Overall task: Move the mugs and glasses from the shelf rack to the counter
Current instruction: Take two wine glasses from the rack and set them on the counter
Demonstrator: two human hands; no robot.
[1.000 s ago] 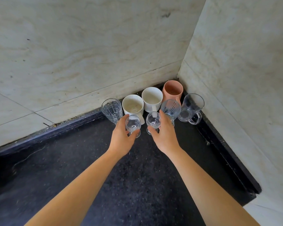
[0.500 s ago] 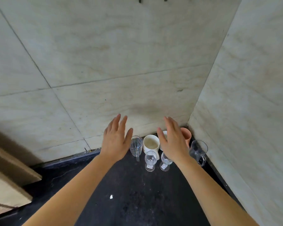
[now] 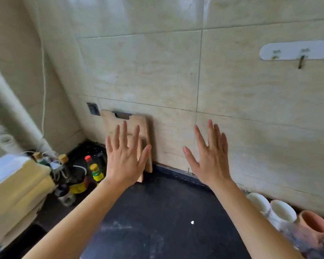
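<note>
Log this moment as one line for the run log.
left hand: open, empty | right hand: open, empty | white mugs, pink mug: on counter, far right

Soft, even light filled the tiled corner and cast only faint shadows. Blur smeared the mugs (image 3: 281,212) at near right, and wide-angle distortion bowed the pipe (image 3: 17,116) at left.

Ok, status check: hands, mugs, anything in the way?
Left hand and right hand open, empty, over counter. White mugs and pink mug on counter at right edge. Cutting board leans on wall beyond left hand.
</note>
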